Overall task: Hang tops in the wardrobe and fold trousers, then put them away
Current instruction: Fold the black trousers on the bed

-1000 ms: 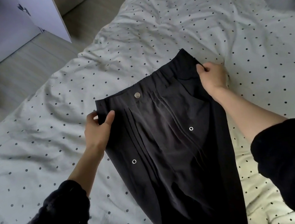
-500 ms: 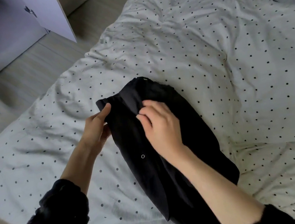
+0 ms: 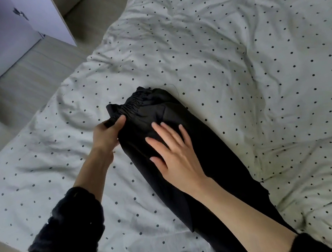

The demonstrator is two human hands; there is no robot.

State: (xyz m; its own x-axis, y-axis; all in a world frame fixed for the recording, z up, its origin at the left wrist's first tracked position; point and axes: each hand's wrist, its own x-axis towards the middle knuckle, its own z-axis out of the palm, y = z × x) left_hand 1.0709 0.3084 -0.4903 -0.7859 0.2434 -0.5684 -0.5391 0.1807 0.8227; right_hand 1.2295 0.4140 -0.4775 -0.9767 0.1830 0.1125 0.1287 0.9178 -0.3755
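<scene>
Black trousers point(image 3: 196, 142) lie lengthwise on the polka-dot duvet point(image 3: 237, 59), already doubled leg over leg, with the gathered elastic waistband point(image 3: 134, 102) at the far end and the legs running back toward the person. Her left hand point(image 3: 107, 133) pinches the near corner of the waistband, thumb on top and fingers curled under, while the right hand point(image 3: 177, 157) lies flat and spread on the seat of the trousers, fingers straight, pressing the cloth down. From the way it drapes and creases, the fabric looks thin, soft and light, with a slight sheen, so I'd guess it slides on itself and won't keep a fold unless it is smoothed and held. The waistband, thicker and ruched, looks like the surest place to grip; the legs want a flat palm rather than a pinch.
</scene>
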